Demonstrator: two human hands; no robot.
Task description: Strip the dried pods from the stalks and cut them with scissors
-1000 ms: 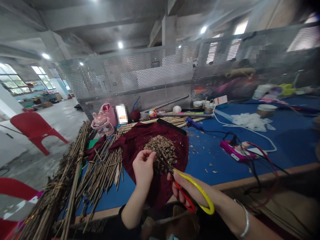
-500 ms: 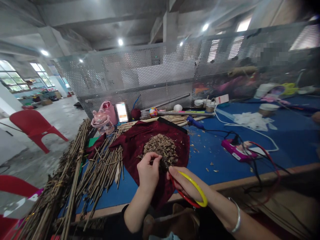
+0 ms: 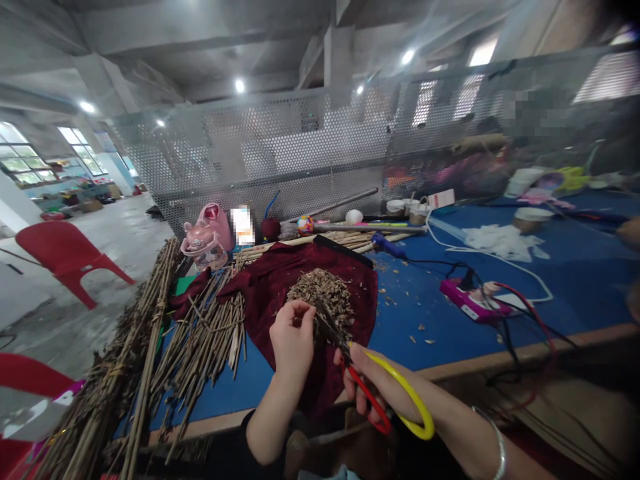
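My right hand [image 3: 367,373] grips a pair of scissors [image 3: 407,393] with one yellow and one red handle loop. Their dark blades point up and left over a heap of dry brown plant cuttings [image 3: 325,287]. At the heap's near left edge, my left hand [image 3: 291,340] is closed in a pinch near the blade tips. Whatever sits between its thumb and finger is too small to make out. The heap rests on a dark red cloth [image 3: 265,280] spread over the blue tabletop.
Dry stalks [image 3: 215,327] lie left of the cloth, beside a tall bundle of stems [image 3: 125,353]. A purple power strip [image 3: 470,303] with cables sits at right. Behind are a lit phone [image 3: 243,225], a pink container [image 3: 203,237] and a perforated metal screen [image 3: 300,147].
The scissors and my right hand have drawn back down and to the right, with the handles now wider apart and more blade showing. My left hand has shifted slightly up and left.
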